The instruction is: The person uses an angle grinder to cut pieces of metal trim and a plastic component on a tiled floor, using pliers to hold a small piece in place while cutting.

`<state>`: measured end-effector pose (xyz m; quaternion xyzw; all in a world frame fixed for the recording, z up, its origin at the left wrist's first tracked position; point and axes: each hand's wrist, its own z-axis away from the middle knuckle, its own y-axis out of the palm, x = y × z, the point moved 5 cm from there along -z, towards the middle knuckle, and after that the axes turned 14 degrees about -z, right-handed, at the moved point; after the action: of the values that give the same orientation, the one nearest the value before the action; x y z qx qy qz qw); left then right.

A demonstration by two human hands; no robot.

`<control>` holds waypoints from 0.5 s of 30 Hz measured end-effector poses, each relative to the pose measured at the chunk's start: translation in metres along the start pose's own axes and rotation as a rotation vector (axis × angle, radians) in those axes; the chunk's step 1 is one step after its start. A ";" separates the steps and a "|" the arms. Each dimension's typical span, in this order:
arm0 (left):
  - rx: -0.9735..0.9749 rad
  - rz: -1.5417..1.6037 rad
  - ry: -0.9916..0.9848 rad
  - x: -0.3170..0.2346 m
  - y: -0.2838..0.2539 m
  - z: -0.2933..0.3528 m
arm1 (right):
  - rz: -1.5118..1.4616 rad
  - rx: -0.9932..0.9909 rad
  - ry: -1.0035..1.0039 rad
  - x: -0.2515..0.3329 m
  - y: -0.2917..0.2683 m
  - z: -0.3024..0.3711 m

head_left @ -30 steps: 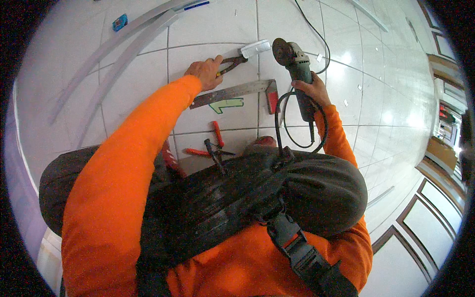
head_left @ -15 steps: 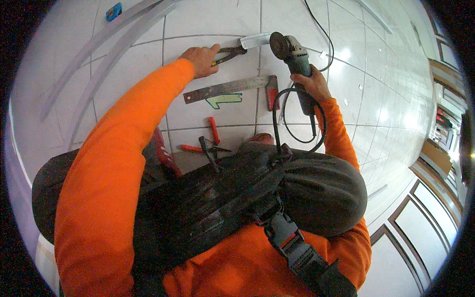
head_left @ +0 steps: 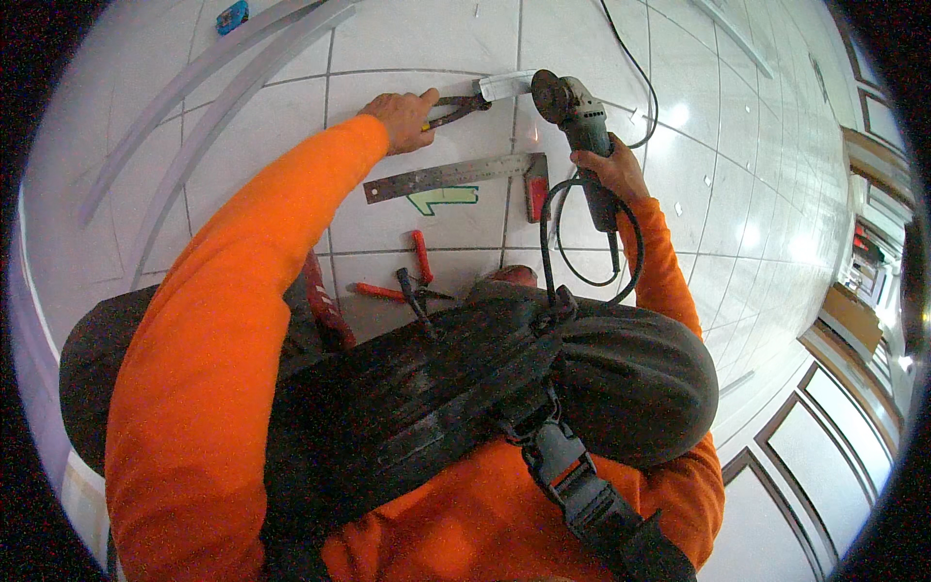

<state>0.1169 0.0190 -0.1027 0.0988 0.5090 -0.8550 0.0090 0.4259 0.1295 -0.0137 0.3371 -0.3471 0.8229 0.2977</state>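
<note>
My left hand [head_left: 400, 120] is closed round the handles of a pair of pliers [head_left: 458, 109]. The pliers' jaws hold a short pale metal channel piece [head_left: 507, 85] by its left end. In my right hand [head_left: 618, 170] is an angle grinder [head_left: 586, 124], gripped by its body. Its round disc [head_left: 550, 95] is at the right end of the metal piece; whether it touches I cannot tell. A faint orange glow, like sparks, shows just below. Nearer me a try square [head_left: 456, 177] with a steel blade and a partly red stock lies on the tiles.
A green arrow-shaped marker [head_left: 441, 201] lies below the square. Red-handled cutters [head_left: 421, 257] lie by my knees. Long pale metal strips [head_left: 247, 82] and a blue object [head_left: 232, 16] are at the far left. The grinder's black cord [head_left: 641, 78] runs to the right of the disc.
A faint orange glow now shows below the disc. Both hands keep their grips, and the whole view has shifted slightly.
</note>
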 end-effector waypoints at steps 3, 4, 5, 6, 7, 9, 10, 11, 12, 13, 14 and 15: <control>-0.015 0.002 -0.012 0.001 0.003 0.000 | 0.036 0.002 0.021 -0.002 0.000 -0.003; -0.022 -0.005 -0.003 0.001 0.002 -0.001 | -0.004 -0.006 0.030 -0.005 0.000 -0.005; -0.028 -0.012 0.006 0.000 0.002 -0.001 | -0.044 -0.014 0.039 -0.007 0.000 -0.006; -0.029 -0.012 0.005 0.000 0.002 -0.001 | -0.043 -0.013 0.038 -0.007 -0.001 -0.006; -0.011 -0.012 -0.001 -0.001 0.000 -0.001 | -0.023 -0.025 0.028 -0.004 -0.001 -0.004; 0.005 -0.012 -0.007 -0.001 -0.003 0.000 | -0.003 -0.037 0.016 -0.001 -0.002 -0.003; 0.000 -0.012 -0.006 -0.001 -0.002 0.000 | -0.003 -0.026 0.041 -0.003 -0.003 -0.005; -0.005 -0.011 -0.004 -0.001 -0.002 0.001 | -0.003 -0.015 0.067 -0.005 -0.002 -0.006; -0.005 -0.011 -0.006 0.000 -0.002 0.001 | -0.003 -0.013 0.066 -0.005 -0.002 -0.006; 0.001 -0.009 -0.007 -0.001 -0.002 0.001 | 0.001 -0.018 0.038 -0.005 -0.002 -0.006; 0.006 -0.006 -0.009 -0.001 -0.002 0.000 | 0.005 -0.023 0.011 -0.004 -0.002 -0.006; 0.006 -0.005 -0.009 -0.001 -0.001 0.000 | 0.006 -0.023 0.012 -0.005 -0.001 -0.005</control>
<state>0.1179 0.0191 -0.1011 0.0937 0.5066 -0.8570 0.0086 0.4280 0.1330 -0.0193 0.3279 -0.3558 0.8217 0.3012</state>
